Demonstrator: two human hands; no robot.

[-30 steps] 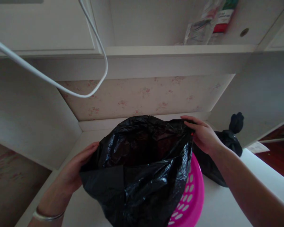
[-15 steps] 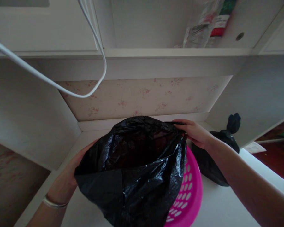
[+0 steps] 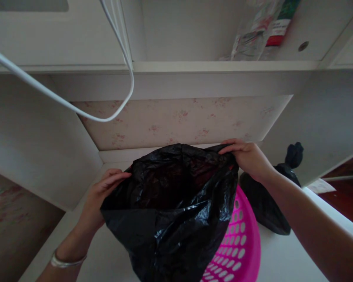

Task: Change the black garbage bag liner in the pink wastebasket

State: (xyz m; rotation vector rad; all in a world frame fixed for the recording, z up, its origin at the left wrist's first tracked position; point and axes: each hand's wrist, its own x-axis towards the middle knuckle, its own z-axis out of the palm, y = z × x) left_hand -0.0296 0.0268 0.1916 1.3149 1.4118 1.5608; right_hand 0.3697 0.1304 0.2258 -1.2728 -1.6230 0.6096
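A black garbage bag (image 3: 176,227) spreads wide at its mouth over a pink perforated basket (image 3: 250,235), covering most of it. At the bag's left edge, my left hand (image 3: 98,196) pinches the rim with fingers on top; a silver bangle circles that wrist. My right hand (image 3: 247,156) grips the rim at the upper right, fingers folded over the plastic. Inside the bag it is dark, and part of the basket's inner wall shows faintly pinkish through the film. The basket's left side is hidden beneath the plastic.
A tied black bag (image 3: 267,203) lies right of the basket on the white surface (image 3: 282,258). A white cable (image 3: 106,117) loops down at upper left. Overhead, a white shelf (image 3: 223,66) holds a clear plastic package (image 3: 250,39) and a red-and-green container (image 3: 279,33). White panels stand on both sides.
My left hand has come up from behind the bag's left side onto its rim. My right hand has shifted slightly up and right, drawing that edge along.
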